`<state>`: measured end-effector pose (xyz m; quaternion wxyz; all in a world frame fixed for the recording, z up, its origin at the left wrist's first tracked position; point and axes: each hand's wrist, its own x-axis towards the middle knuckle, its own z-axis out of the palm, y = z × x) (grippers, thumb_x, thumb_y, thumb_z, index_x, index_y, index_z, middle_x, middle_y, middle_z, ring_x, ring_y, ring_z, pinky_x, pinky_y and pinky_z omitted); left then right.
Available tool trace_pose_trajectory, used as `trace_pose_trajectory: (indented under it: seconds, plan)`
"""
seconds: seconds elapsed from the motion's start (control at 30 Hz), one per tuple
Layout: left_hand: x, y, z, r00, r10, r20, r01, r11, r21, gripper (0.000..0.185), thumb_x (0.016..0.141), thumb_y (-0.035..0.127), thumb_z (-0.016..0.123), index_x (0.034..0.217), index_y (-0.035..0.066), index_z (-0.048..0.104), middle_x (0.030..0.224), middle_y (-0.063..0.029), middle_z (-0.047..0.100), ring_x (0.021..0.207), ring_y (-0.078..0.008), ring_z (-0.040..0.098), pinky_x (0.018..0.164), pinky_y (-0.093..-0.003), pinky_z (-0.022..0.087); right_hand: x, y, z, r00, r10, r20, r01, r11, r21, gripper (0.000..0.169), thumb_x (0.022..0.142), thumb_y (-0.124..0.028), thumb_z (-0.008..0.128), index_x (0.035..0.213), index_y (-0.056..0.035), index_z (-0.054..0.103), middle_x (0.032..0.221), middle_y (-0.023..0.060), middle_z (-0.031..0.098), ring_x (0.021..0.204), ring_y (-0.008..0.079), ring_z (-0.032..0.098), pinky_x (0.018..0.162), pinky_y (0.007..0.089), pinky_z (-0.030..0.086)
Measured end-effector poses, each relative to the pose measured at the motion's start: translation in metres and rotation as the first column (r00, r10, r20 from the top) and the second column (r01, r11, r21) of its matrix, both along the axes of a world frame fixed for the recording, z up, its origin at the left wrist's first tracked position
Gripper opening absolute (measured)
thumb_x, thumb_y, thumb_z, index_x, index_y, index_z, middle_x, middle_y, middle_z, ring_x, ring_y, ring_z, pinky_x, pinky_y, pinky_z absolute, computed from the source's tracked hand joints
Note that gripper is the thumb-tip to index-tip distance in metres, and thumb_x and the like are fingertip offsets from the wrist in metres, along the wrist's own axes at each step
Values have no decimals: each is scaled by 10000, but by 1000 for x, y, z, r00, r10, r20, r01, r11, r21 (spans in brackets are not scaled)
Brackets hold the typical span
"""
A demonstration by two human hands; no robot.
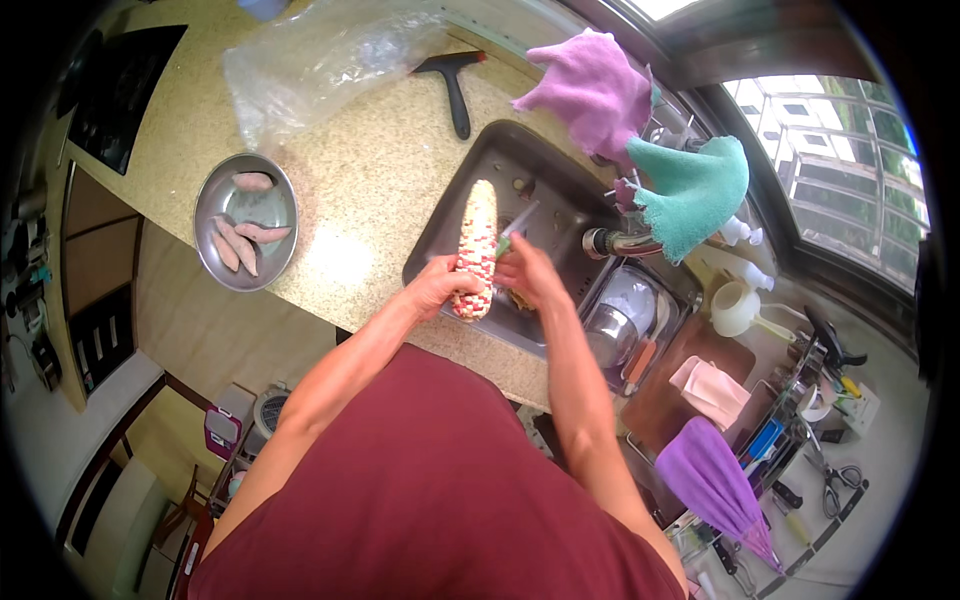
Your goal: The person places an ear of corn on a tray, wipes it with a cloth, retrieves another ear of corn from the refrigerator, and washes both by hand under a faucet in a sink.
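Note:
My left hand (pixel 439 287) grips the lower part of an ear of corn (pixel 478 232) with cream and dark red kernels, held upright in the picture over the near side of the sink. Close against the cob's right side, my right hand (pixel 531 274) is curled around the green handle of a small knife-like tool (pixel 517 223). Its pale blade points up and away; blur hides its exact form. Beneath both hands lies the grey sink basin (pixel 442 210), with scraps (pixel 523 186) near its far end. Some yellowish matter (pixel 520 299) shows partly behind my right hand.
A steel bowl (pixel 282 262) of several sweet potatoes stands on the counter's left edge. Clear plastic sheeting (pixel 300 82) and a squeegee (pixel 454 94) lie behind. The faucet (pixel 622 242) juts in from the right, near hanging pink (pixel 585 90) and green cloths (pixel 694 191).

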<state>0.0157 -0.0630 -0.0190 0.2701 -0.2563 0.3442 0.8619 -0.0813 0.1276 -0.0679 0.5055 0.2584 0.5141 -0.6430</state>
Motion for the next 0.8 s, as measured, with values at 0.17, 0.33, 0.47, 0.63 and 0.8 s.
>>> trace_pose_trajectory:
  seconds: [0.17,0.33,0.47,0.63,0.8]
  plan:
    - [7,0,6,997,-76,-23,77,997,4,392,760,89,699,1133,17,600,951,-46,664,850,-130,645,756,-298,537,19,-28,-1,936,-268,-230,260,963,-65,321,1005,-245,547,1193,15,532,1030,162,663,949,261,674,775,393,553]
    - [12,-12,19,999,3,-51,-9,993,-119,430,747,75,688,1143,7,537,881,-46,634,729,-102,615,598,-259,514,6,9,29,338,864,-373,-135,437,889,276,937,-214,578,1151,-41,573,966,200,668,889,385,663,759,435,513]
    - [7,-24,10,998,-6,-70,-10,974,-225,431,732,67,664,1139,10,533,842,-32,610,682,-88,596,549,-241,489,25,20,58,224,716,-661,-35,684,729,285,924,-225,595,1151,-53,595,987,193,675,885,400,657,783,431,510]
    - [1,-32,11,982,-135,-130,102,967,-234,372,746,114,688,1095,14,605,860,-24,615,703,-101,602,599,-256,502,47,-3,104,-8,714,-700,-77,698,712,197,898,-191,644,1043,-61,618,902,134,657,788,335,663,661,407,522]
    - [-1,-32,15,969,-195,-148,176,975,-133,366,776,194,705,1088,19,627,881,-36,629,711,-115,618,602,-264,510,52,-7,108,-5,705,-710,-48,709,704,167,889,-162,650,1025,-71,616,875,127,644,752,336,657,627,421,515]
